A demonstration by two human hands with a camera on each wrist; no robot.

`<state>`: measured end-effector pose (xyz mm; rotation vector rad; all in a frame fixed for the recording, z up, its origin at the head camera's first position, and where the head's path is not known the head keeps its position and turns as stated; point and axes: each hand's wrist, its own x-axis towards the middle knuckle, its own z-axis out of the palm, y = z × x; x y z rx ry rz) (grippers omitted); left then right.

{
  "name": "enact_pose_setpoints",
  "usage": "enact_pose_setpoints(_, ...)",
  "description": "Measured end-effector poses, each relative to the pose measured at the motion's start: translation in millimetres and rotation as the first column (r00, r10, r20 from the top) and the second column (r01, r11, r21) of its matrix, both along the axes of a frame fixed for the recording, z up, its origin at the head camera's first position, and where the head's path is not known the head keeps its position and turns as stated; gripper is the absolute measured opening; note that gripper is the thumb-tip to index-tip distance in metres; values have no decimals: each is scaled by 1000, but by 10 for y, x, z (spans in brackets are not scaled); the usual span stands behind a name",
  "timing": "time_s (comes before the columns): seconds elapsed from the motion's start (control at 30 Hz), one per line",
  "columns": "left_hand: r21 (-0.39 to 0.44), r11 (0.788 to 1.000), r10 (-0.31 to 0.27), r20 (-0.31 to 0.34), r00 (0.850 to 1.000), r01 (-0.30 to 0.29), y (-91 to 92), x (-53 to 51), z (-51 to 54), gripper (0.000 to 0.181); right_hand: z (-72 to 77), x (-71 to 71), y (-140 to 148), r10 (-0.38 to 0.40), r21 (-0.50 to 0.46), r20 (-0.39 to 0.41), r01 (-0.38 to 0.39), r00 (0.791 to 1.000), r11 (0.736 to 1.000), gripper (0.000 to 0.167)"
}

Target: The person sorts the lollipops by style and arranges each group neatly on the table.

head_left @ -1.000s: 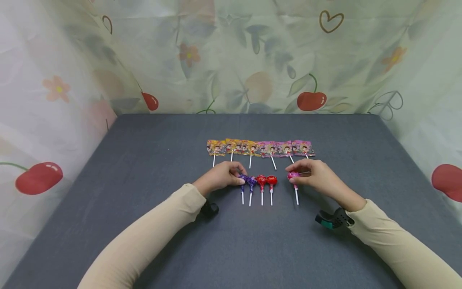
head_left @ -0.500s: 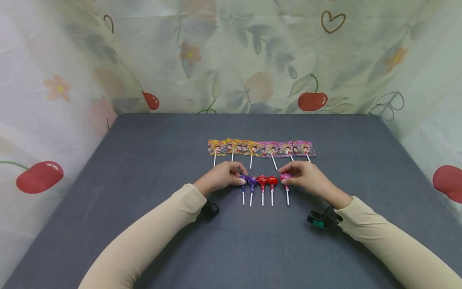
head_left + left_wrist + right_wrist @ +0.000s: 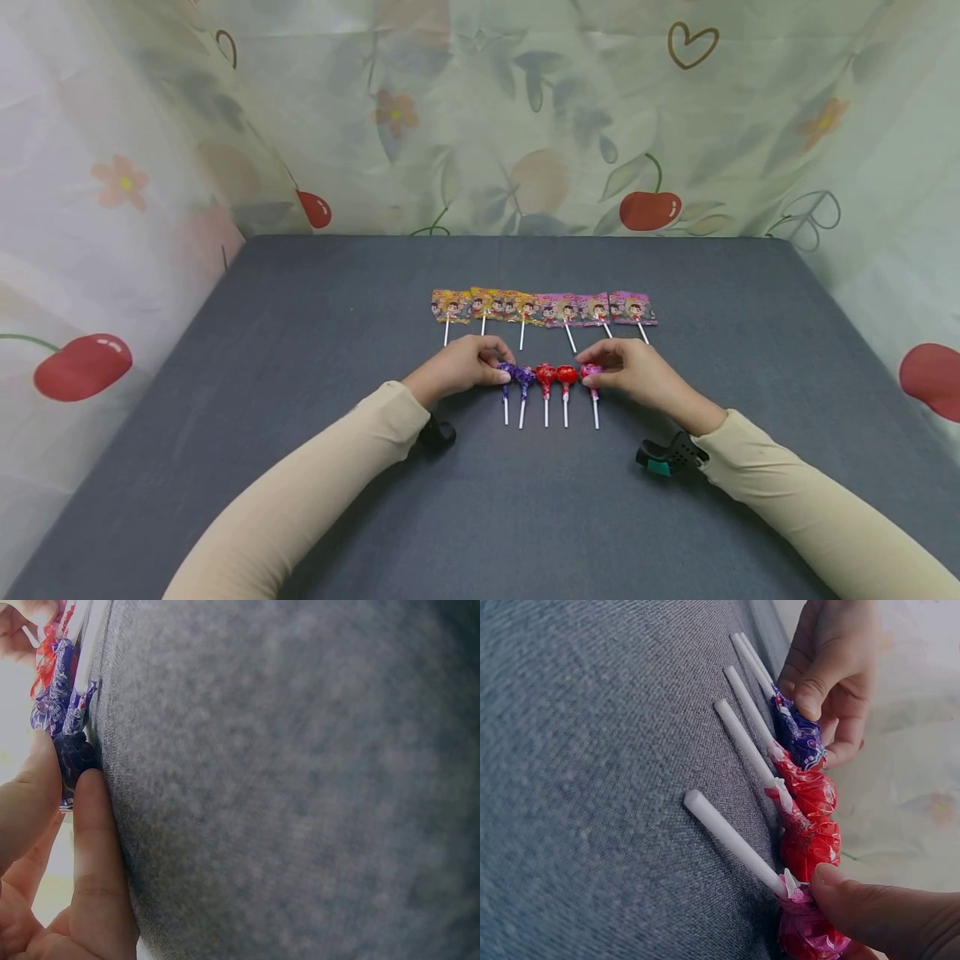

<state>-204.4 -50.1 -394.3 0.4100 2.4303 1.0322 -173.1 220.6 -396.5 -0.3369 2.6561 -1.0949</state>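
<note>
A front row of round wrapped lollipops lies on the dark grey table, white sticks toward me. At its left end my left hand [image 3: 459, 367] pinches a purple lollipop [image 3: 73, 757] between thumb and finger. Beside that one lies a second purple lollipop [image 3: 524, 377], then two red lollipops [image 3: 546, 375]. My right hand [image 3: 637, 372] grips the head of a pink lollipop [image 3: 804, 926], at the right end of the row. In the right wrist view this pink head sits close to the nearer red one; whether they touch cannot be told.
Behind the front row runs a line of flat-packaged lollipops, yellow packets [image 3: 491, 303] on the left and pink packets [image 3: 562, 309] on the right. A patterned curtain [image 3: 480, 117] surrounds the grey table [image 3: 337, 283] at the back and sides.
My right hand has slid left with the pink lollipop, bringing it near the red ones, and has barely moved over the last half second. My left hand has stayed on the purple lollipop.
</note>
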Motion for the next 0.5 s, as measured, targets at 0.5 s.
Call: enact_pose_setpoints(0.5,22,1000,1,-11,1000,-1,-2,11,-8,17,-12,-7,-21,8,-8,-9,-8,1000,1000,26)
